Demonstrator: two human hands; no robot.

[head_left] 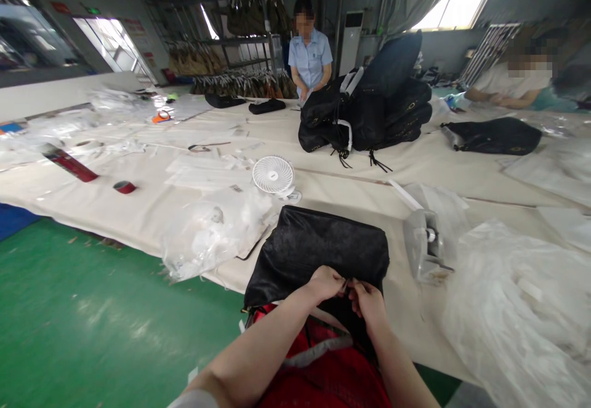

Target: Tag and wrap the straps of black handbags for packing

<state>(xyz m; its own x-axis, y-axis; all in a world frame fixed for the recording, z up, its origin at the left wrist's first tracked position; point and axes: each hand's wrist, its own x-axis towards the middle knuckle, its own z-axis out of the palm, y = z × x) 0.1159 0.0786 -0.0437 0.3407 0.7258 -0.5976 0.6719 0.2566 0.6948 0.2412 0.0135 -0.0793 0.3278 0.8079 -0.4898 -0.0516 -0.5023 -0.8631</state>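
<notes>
A black bag point(330, 239) lies at the near edge of the table, its lower part reaching toward my red apron point(323, 377). Over the bag's near right part, my left hand point(327, 283) and my right hand point(367, 300) meet with fingertips pinched close together. Between them is a small dark piece at the bag, too small to name. A pale strip point(330, 319) runs under my wrists along the bag's near side.
A white fan point(273, 175) stands beyond the bag, with clear plastic bags point(207, 229) to its left. A tape dispenser point(429, 242) and more plastic point(521, 291) lie right. Black bags point(369, 106) are piled farther back. Two people point(310, 57) are across the table.
</notes>
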